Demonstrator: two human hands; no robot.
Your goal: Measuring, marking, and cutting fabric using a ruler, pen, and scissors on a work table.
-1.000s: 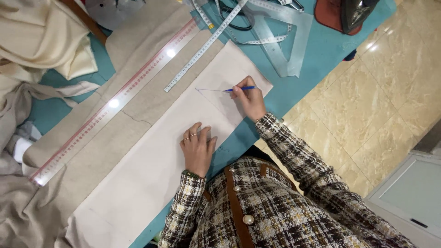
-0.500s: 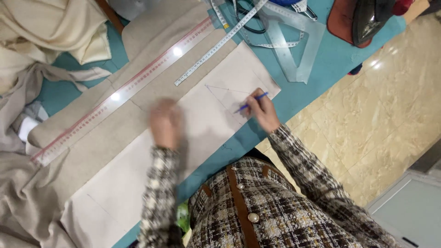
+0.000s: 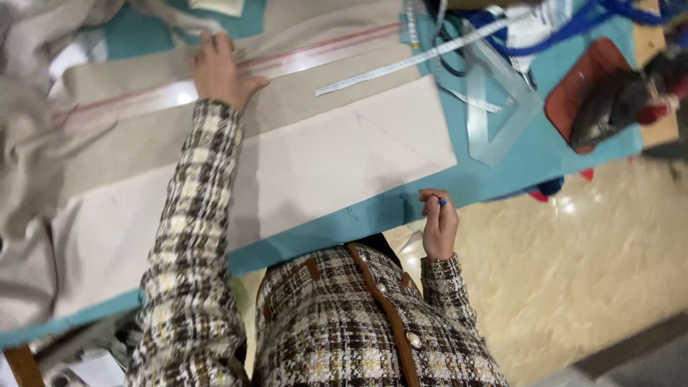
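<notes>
Presently: left hand [image 3: 218, 72] flat, fingers spread, on clear long ruler [image 3: 215, 79]; press evenly. Right hand [image 3: 438, 223], grip pinching blue pen [image 3: 443, 203], held back.

Left hand far out on the ruler, right hand back at the table edge.
The paper [image 3: 337, 165] lies on the table [image 3: 502, 179], with cloth [image 3: 301, 107] behind it and the ruler [image 3: 287, 64] on that cloth. The left hand [image 3: 218, 72] rests on the ruler. The tape [image 3: 401, 64] runs behind the paper's right end, the set square [image 3: 494, 115] lies to its right, and the iron [image 3: 616, 100] further right. The right hand [image 3: 438, 226] holds a pen [image 3: 443, 203] at the near edge.
</notes>
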